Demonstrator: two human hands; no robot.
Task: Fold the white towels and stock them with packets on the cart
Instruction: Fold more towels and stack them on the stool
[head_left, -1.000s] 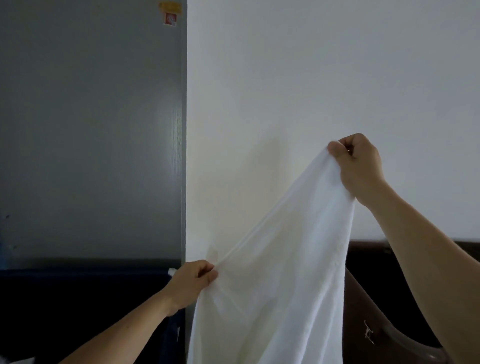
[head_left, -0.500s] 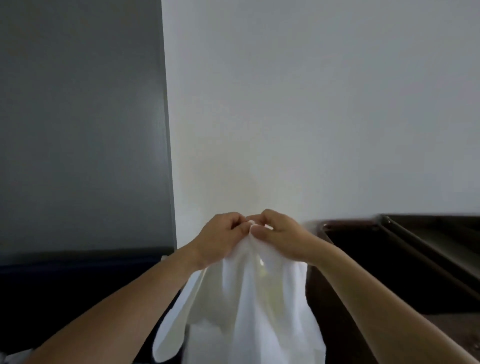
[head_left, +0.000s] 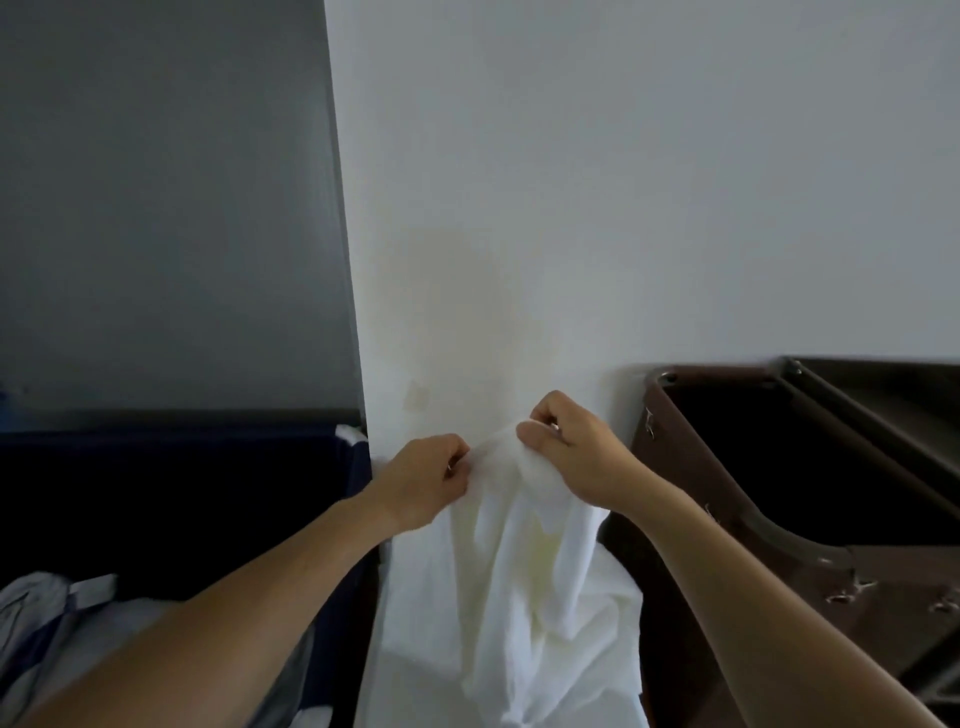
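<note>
White towel (head_left: 519, 545), lower centre: left hand (head_left: 426, 480) and right hand (head_left: 569, 454) pinch its top edge; corners should be matched evenly before creasing.

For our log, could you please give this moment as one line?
left hand: pinches white towel top | right hand: pinches it alongside | towel: hangs down

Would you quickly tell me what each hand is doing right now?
Left hand: closed, pinching the top edge of the white towel.
Right hand: closed, pinching the same towel edge, close beside the left.
</note>
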